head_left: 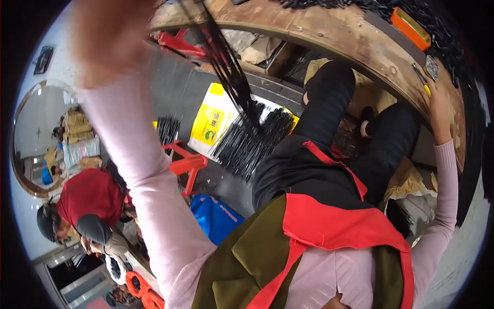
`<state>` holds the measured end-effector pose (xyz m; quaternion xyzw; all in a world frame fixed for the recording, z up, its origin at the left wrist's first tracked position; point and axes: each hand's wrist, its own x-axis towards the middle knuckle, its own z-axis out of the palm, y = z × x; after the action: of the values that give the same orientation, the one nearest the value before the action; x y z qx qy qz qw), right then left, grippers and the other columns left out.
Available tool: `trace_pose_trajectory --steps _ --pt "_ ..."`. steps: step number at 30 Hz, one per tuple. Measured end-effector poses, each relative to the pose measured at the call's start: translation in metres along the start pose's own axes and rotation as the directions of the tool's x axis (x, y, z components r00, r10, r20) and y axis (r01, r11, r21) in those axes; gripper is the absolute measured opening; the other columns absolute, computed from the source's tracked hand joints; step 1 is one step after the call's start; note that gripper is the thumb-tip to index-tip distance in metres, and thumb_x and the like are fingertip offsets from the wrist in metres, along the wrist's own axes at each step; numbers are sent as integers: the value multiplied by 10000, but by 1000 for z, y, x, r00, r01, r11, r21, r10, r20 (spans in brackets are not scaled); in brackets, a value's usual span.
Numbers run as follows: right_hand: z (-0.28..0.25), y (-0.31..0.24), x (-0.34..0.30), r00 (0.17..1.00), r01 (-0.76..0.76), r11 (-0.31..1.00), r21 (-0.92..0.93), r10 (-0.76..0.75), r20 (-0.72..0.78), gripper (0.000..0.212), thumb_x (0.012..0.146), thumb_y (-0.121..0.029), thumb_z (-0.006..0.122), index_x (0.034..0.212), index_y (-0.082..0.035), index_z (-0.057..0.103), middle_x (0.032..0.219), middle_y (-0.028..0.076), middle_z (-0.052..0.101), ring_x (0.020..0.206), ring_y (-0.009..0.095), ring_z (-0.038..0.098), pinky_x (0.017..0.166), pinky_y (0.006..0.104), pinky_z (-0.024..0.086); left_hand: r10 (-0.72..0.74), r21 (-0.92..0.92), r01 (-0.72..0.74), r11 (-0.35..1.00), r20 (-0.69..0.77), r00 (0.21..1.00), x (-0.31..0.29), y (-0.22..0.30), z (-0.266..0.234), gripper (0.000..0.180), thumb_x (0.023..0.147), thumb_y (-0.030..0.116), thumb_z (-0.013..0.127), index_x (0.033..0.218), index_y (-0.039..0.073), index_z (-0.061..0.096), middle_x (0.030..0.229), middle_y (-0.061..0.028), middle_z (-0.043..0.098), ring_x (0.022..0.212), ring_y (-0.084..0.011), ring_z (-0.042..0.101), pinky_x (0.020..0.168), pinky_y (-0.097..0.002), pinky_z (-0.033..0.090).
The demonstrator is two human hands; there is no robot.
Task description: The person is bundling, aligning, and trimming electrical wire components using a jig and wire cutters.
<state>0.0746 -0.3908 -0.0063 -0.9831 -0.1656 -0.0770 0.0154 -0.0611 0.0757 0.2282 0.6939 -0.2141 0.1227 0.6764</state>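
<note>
My left hand (110,38) is raised high at the upper left and smeared by motion, so its fingers cannot be made out. Beside it, a blurred bunch of thin black strips (226,62) slants down toward a pile of similar black strips (252,147). That pile lies on a white and yellow printed sack (203,129) on the floor. At the right, my right hand (439,113) rests at the edge of the wooden bench (329,31), closed around the yellow handle of a pliers-like tool (427,88). A grey lump (431,68) sits just beyond the tool.
Black pieces (447,41) heap along the bench's far side, near an orange tray (410,28). A red plastic stool (189,164) and a blue bag (213,219) stand left of my legs. Another person in a dark red top (90,198) bends at the lower left, near a round mirror (46,139).
</note>
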Motion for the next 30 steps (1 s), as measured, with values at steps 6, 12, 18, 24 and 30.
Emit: trace_pose_trajectory --steps 6,12,18,24,30 --pt "16 7 -3 962 221 969 -112 -235 -137 361 956 -221 576 1263 -33 549 1192 164 570 1133 338 538 927 400 439 -363 494 389 777 -154 919 -134 -210 27 207 946 181 513 1053 27 601 812 -188 603 731 -393 608 674 -451 479" --pt "-8 -18 -27 963 261 960 101 -253 -93 300 976 -161 541 1234 -12 572 1230 146 561 1153 317 528 975 376 412 -546 904 424 56 -328 771 -258 -381 -27 541 958 337 540 1430 128 379 1343 -304 467 1118 -458 551 863 -510 487" --pt "-27 -26 -42 979 200 971 134 -193 -64 271 983 -128 528 1217 -1 577 1240 137 569 1153 311 546 967 363 429 -288 848 286 447 -166 943 -179 -323 -8 406 907 117 553 1311 101 522 1164 -209 584 1010 -394 596 842 -448 504" --pt "-25 -37 -59 987 147 979 138 -136 -89 249 965 -90 548 1195 -7 594 1219 148 580 1132 319 565 961 366 440 107 527 -264 808 310 945 -102 -249 143 343 758 37 612 1089 113 661 914 -95 651 869 -288 637 733 -374 509" --pt "-50 36 -143 976 -5 995 97 26 -215 164 886 -64 620 1040 -25 657 1055 158 621 1007 334 596 862 386 475 246 303 -497 813 595 765 -96 -255 285 344 794 98 564 1130 108 636 1030 -86 621 960 -253 608 845 -383 471"
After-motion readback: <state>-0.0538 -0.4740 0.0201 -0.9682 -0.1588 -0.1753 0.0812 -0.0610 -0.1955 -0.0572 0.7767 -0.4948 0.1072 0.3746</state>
